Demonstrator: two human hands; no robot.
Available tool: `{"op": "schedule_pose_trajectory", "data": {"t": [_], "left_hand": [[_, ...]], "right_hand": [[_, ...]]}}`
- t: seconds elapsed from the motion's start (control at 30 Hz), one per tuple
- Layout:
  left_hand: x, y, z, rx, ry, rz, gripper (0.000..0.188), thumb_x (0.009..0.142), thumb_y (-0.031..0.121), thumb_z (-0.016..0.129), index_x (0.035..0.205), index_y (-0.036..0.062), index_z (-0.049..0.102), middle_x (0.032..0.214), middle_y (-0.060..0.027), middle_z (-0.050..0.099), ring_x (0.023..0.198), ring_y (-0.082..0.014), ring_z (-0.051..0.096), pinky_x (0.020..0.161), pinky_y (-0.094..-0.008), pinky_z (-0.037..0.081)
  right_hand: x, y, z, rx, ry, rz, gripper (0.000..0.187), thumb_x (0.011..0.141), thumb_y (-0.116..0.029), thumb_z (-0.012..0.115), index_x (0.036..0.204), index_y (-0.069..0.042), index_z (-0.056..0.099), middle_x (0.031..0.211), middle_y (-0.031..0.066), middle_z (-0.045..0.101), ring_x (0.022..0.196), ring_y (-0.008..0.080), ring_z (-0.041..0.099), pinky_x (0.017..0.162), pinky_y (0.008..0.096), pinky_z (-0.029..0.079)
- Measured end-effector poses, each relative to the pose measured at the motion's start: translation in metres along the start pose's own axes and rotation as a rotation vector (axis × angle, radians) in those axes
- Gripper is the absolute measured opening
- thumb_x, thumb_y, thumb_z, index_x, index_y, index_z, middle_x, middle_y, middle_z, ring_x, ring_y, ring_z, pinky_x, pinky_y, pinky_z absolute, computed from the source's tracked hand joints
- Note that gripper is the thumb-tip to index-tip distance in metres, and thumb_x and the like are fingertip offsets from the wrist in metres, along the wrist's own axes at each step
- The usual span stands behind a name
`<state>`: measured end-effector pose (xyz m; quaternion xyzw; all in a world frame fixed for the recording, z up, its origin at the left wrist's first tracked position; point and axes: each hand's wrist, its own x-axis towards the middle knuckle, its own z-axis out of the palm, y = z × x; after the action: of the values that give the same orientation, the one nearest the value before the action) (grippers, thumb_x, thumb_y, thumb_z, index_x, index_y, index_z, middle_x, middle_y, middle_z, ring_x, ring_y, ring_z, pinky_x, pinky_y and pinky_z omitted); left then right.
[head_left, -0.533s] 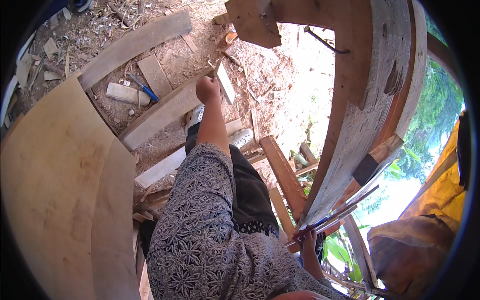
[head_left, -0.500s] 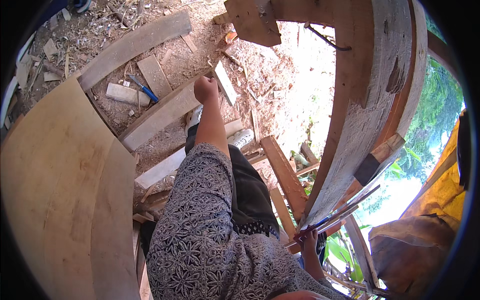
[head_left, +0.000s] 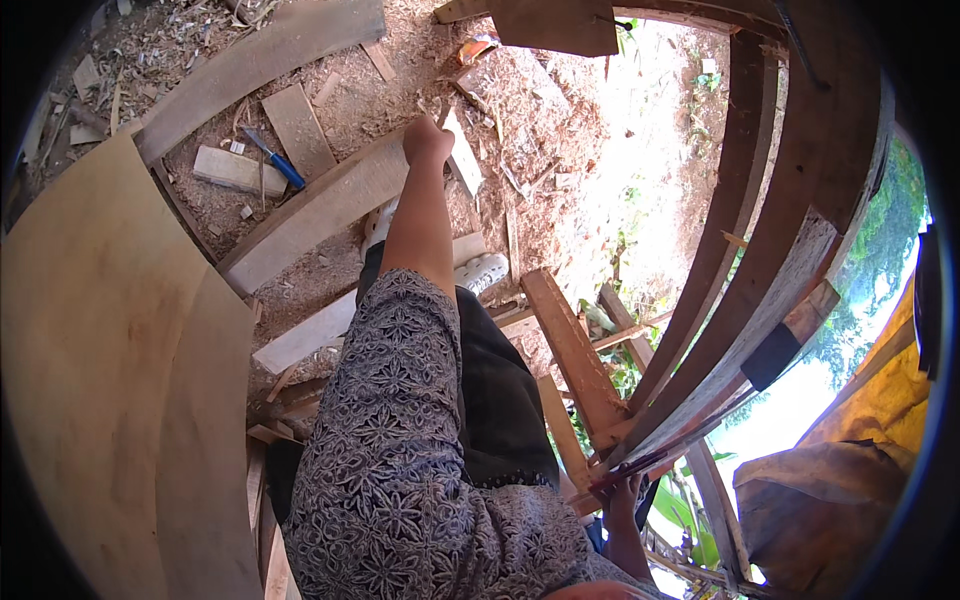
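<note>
My left hand (head_left: 428, 141) reaches far out on a straight arm in a grey patterned sleeve. Its fingers are closed in a fist at the far end of a long pale plank (head_left: 325, 210), beside a short light board (head_left: 461, 160). Whether it grips the plank or something small is hidden. Low on the right, my right hand (head_left: 622, 493) has its fingers wrapped round a thin, dark reddish long piece (head_left: 650, 462), which runs along the lower end of a large wooden frame (head_left: 770, 220). The kind of that piece is unclear.
A broad wooden panel (head_left: 110, 360) fills the left side. A curved board (head_left: 260, 75), a blue-handled tool (head_left: 278, 163) and a small wood block (head_left: 238, 171) lie among shavings. A brown beam (head_left: 570, 345) leans near my legs. An orange-yellow tarp (head_left: 875, 370) hangs at right.
The wooden frame on the right has turned in view, and a gap now shows between its beams. My left fist has shifted slightly right, staying by the plank's end. My right hand keeps its place.
</note>
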<state>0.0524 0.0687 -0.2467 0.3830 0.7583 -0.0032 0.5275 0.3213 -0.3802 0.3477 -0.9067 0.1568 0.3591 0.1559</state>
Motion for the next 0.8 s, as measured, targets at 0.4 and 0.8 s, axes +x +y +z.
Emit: {"op": "schedule_pose_trajectory", "data": {"t": [0.4, 0.8], "left_hand": [[-0.253, -0.108, -0.183, -1.257, -0.353, 0.023, 0.035, 0.101, 0.005, 0.060, 0.135, -0.0026, 0.054, 0.119, -0.0110, 0.067, 0.105, -0.0191, 0.070, 0.093, -0.0317, 0.060], [-0.494, 0.022, -0.335, -1.456, -0.130, 0.491, 0.039, 0.094, -0.001, 0.058, 0.133, 0.0024, 0.053, 0.125, -0.0103, 0.065, 0.117, -0.0209, 0.066, 0.107, -0.0378, 0.056]], "right_hand": [[-0.001, -0.017, -0.023, -0.077, -0.331, 0.056, 0.019, 0.104, -0.021, 0.052, 0.115, -0.013, 0.039, 0.086, 0.0100, 0.062, 0.074, 0.0249, 0.068, 0.067, 0.0444, 0.063], [0.142, 0.021, -0.033, 0.164, -0.739, -0.146, 0.018, 0.104, -0.027, 0.051, 0.120, -0.019, 0.054, 0.077, 0.0024, 0.054, 0.060, 0.0154, 0.058, 0.046, 0.0334, 0.047]]}}
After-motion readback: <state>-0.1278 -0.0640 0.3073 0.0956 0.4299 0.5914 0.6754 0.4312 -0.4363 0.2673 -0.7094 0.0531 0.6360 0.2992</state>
